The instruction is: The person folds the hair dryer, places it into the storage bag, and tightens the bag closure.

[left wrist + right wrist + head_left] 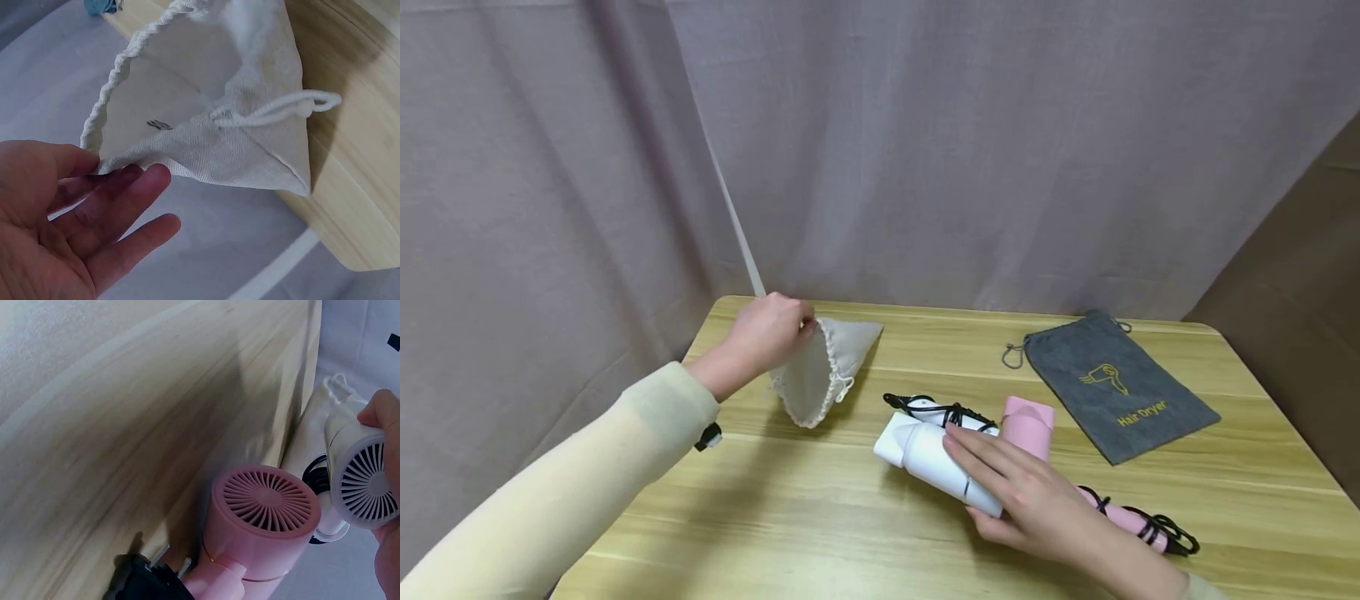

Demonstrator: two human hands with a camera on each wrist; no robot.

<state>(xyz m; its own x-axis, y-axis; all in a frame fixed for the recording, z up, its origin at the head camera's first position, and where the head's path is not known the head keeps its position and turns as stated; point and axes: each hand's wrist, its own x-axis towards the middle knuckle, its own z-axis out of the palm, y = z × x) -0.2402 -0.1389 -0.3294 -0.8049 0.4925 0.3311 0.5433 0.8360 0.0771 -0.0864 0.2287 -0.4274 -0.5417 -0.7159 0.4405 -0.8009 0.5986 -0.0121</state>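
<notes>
My left hand (772, 331) pinches the rim of a cream drawstring bag (855, 343), whose mouth gapes toward the near side of the table. In the left wrist view, thumb and fingertips grip the bag's (250, 150) gathered edge, with a white cord loop at its side. My right hand (1026, 496) grips the barrel of a white hair dryer (936, 457), nozzle pointing left toward the bag. A black cord is wrapped around its folded handle. Just beside it a pink hair dryer (1028, 427) lies on the table, partly covered by the right hand; its vented rear faces the right wrist camera.
A dark grey pouch (1120, 392) marked "Hair Dryer" lies flat at the back right of the wooden table (820, 517). The pink dryer's black plug (153, 578) sits near its handle. Grey curtains (925, 150) hang behind the table.
</notes>
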